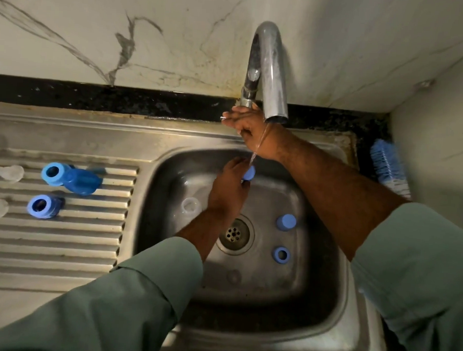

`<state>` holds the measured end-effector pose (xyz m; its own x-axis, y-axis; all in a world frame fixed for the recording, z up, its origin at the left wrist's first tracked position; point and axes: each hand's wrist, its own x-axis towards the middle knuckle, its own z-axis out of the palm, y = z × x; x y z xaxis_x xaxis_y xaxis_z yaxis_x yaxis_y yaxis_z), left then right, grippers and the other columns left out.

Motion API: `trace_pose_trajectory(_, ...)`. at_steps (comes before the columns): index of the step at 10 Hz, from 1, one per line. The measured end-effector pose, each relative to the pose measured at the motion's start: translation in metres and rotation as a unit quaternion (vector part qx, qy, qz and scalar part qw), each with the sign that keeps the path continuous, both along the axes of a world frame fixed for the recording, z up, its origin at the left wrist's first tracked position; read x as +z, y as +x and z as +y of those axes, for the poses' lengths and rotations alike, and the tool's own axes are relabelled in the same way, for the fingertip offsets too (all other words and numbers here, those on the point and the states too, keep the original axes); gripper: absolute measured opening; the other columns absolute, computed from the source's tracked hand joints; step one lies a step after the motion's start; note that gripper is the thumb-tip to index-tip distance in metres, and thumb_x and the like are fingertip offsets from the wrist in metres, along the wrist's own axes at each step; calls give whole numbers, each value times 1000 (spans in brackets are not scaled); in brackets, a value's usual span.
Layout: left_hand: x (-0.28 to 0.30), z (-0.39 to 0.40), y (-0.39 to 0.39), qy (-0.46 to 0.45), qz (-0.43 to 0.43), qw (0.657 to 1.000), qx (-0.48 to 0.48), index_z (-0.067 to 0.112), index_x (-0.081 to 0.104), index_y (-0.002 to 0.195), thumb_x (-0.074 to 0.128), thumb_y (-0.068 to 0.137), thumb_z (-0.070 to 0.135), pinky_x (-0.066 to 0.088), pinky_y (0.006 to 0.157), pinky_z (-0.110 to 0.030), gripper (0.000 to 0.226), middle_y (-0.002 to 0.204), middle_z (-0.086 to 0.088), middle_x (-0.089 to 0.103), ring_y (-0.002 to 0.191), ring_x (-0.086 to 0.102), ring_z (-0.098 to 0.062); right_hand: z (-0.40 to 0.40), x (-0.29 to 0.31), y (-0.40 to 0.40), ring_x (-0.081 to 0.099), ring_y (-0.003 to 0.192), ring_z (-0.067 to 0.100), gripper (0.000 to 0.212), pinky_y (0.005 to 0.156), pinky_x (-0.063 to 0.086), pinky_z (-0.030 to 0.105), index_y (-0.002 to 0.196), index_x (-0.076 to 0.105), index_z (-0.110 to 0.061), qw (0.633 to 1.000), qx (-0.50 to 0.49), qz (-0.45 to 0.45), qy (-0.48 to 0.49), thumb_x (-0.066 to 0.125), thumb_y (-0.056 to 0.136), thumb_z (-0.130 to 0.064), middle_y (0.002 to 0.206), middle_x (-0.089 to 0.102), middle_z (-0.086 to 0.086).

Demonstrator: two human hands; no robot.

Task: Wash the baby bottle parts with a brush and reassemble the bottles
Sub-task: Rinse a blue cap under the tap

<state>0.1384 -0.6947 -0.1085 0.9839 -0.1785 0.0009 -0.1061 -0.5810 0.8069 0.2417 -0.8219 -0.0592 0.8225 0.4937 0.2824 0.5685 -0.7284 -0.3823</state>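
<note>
The left hand (pixel 228 183) pinches a small round light-blue cap (pixel 249 173) under the thin water stream (pixel 255 152), while the right hand (pixel 244 121) grips the tap base (pixel 247 97).

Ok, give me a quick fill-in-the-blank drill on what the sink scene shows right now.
1. The left hand holds a small blue cap under the running ____.
2. The right hand reaches to the base of the ____.
3. The blue brush lies to the ____ of the sink.
4. Two blue bottles lie on the ribbed ____.

Missing words: water; tap; right; drainboard
</note>
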Motion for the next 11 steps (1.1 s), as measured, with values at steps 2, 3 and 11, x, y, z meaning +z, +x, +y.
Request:
trace_pose_trajectory(2,-6,23,7,220,-323,884,-256,8,72,114,41,82,0,57,83,-43,45,126,-17,65,113,64,-37,7,1,-4,49,126,9,42,112,30,23,133,46,9,988,-41,141,45,42,91,12,140,43,10)
trace_pose_trajectory(3,-1,37,22,291,-410,808,-307,19,73,113,50,86,9,55,85,-45,36,130,-6,64,112,63,-37,7,11,-6,52,121,1,41,108,33,19,133,40,16,991,-40,125,27,39,92,14,141,40,18)
trace_pose_trajectory(11,12,24,8,-219,109,968,54,3,63,126,66,92,18,51,89,-24,36,117,-7,68,106,66,-13,2,-8,6,44,130,31,45,113,21,31,128,57,-4,990,12,141,-11,46,86,6,134,55,14)
